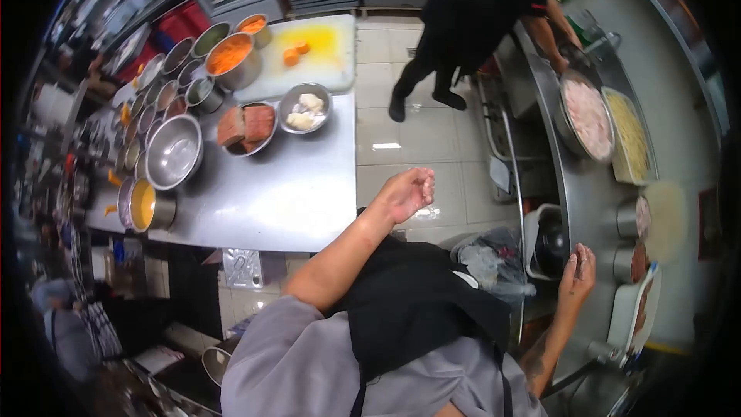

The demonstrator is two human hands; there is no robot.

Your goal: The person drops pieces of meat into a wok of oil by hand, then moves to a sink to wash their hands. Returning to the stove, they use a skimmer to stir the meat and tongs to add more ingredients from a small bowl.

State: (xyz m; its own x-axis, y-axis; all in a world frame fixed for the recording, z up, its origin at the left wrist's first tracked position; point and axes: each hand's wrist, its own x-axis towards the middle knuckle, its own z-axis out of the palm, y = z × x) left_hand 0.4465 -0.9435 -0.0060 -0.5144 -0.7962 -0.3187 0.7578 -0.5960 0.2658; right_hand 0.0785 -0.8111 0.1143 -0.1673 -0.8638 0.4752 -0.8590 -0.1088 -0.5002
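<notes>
Above the tiled floor, just right of the steel table's corner, my left hand point(409, 194) is raised with its fingers curled in and nothing visible in it. My right hand point(580, 272) is held up at the edge of the right-hand steel counter point(580, 212), its thumb a little apart from its bent fingers, holding nothing I can see. Pale residue shows on the fingers of both hands. Nearest to my right hand are a black round object point(550, 239) in a white bin and small metal containers, one point(627, 264) with brown contents.
The left steel table point(285, 208) bears bowls, a meat bowl point(248, 127), a white-chunk bowl point(304, 108), orange shreds point(229, 54) and a cutting board point(340, 69). A co-worker point(482, 11) in black stands at the right counter beside a pale-pink-filled bowl point(588, 120). A plastic bag point(490, 262) hangs near my right arm.
</notes>
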